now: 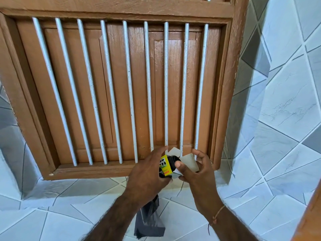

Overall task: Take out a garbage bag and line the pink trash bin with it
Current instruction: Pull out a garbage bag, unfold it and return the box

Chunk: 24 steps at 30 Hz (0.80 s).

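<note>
A small yellow garbage bag box is held up in front of the window sill, its pale flaps folded open and a black roll showing in the opening. My left hand grips the box from the left side. A folded black garbage bag hangs down below that hand. My right hand pinches the open end of the box, thumb on top by the flap and fingers underneath. The pink trash bin is not in view.
Directly ahead is a brown wooden window with closed shutters behind white vertical bars. White and grey tiled walls surround it, and a tiled sill runs below. A brown wooden edge shows at the bottom right.
</note>
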Motion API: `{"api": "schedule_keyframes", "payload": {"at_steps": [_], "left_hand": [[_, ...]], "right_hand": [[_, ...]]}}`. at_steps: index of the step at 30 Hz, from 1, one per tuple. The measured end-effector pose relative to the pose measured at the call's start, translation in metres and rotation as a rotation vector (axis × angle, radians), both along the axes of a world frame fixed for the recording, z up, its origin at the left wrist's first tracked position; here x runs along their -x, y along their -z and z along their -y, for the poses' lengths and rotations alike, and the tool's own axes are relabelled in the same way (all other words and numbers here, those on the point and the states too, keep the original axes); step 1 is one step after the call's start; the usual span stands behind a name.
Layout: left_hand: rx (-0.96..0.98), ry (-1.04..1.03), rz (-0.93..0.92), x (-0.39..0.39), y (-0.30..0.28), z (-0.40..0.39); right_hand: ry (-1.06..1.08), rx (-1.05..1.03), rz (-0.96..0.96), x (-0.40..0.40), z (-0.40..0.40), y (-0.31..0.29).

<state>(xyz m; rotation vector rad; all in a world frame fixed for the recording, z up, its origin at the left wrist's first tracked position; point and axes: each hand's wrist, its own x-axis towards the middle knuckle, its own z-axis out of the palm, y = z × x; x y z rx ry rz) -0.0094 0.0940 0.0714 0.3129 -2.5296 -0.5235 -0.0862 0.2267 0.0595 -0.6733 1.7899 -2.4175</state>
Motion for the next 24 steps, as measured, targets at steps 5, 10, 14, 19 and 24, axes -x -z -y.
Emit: {"api": "schedule_keyframes", "payload": {"at_steps": [5, 10, 14, 19, 24], "left_hand": [[0.041, 0.064, -0.019, 0.0, -0.003, -0.004], [0.088, 0.085, 0.006, -0.002, -0.004, -0.002], [0.13, 0.055, 0.014, 0.0, -0.003, -0.003], [0.142, 0.016, 0.001, 0.001, -0.006, -0.004], [0.037, -0.011, -0.036, 0.002, -0.01, -0.008]], "right_hand": [[0.102, -0.154, -0.197, 0.005, 0.002, 0.003], [0.128, -0.418, -0.483, 0.013, -0.005, 0.002], [0.123, -0.254, -0.367, 0.01, -0.002, 0.0], [0.075, -0.236, -0.419, 0.003, 0.002, 0.001], [0.178, -0.289, -0.419, 0.001, 0.012, 0.008]]}}
